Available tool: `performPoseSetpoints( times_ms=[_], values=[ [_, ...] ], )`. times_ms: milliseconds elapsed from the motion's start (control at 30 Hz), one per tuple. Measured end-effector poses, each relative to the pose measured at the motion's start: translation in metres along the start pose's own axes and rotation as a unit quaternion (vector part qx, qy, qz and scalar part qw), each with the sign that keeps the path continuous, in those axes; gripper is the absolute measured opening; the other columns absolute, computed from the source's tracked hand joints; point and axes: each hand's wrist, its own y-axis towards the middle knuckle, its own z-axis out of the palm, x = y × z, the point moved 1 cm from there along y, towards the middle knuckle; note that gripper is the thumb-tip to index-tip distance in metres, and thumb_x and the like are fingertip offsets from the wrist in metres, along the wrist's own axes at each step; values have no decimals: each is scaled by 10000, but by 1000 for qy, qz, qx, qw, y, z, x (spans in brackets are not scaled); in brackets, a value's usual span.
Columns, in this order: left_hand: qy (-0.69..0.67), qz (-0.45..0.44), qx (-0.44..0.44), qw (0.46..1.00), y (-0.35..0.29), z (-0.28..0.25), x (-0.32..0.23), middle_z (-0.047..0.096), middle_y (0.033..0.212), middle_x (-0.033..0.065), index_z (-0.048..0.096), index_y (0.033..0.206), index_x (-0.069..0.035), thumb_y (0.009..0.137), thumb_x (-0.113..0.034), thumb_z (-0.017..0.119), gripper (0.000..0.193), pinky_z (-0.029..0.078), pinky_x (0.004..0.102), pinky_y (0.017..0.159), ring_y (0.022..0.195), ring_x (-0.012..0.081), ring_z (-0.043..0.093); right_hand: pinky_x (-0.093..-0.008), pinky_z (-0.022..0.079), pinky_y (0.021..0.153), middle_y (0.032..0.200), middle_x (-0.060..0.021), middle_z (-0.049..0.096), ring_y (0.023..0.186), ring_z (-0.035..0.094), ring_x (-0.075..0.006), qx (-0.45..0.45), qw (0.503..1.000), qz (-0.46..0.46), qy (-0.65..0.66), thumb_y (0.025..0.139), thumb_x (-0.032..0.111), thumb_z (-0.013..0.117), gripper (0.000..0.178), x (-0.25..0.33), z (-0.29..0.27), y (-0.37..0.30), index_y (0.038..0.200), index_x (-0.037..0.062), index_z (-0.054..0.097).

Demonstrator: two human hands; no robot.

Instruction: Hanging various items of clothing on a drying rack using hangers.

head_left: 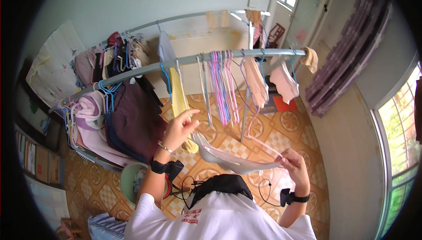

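Note:
Between my two hands a small pale garment [237, 162] sags in the air, its exact kind unclear. My left hand [180, 130] is at its raised left end, index finger lifted and the other fingers curled in; the contact is partly hidden. With thumb and fingers closed, my right hand [293, 164] pinches the garment's right end together with one arm of a pink hanger [264, 145]. The hanger slants up to the left toward the rail. Just beyond my left hand hangs a yellow cloth [178, 93].
The near metal rail [189, 61] carries several bare hangers [224, 90], pale pink clothes [256, 79] and, at left, a dark garment [134, 115]. A second rail runs behind. A green bucket [128, 183] stands on the tiled floor left of me. Purple curtains [347, 51] hang at right.

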Motion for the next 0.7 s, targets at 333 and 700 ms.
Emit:
performPoseSetpoints(
  times_ms=[333, 700],
  values=[
    [5, 98, 92, 991, 31, 0, -17, 507, 755, -17, 629, 798, 7, 770, -49, 690, 87, 366, 181, 521, 590, 21, 433, -188, 385, 615, 769, 23, 584, 657, 475, -49, -95, 995, -29, -12, 900, 162, 568, 170, -16, -13, 21, 859, 11, 636],
    [-18, 122, -82, 989, 36, 15, -23, 546, 865, 2, 622, 843, 7, 858, -96, 607, 105, 368, 182, 510, 587, 32, 451, -156, 324, 394, 764, -22, 606, 459, 435, -24, -223, 973, -44, 46, 946, 193, 489, 233, 5, -13, 33, 975, 11, 633]
  ],
)
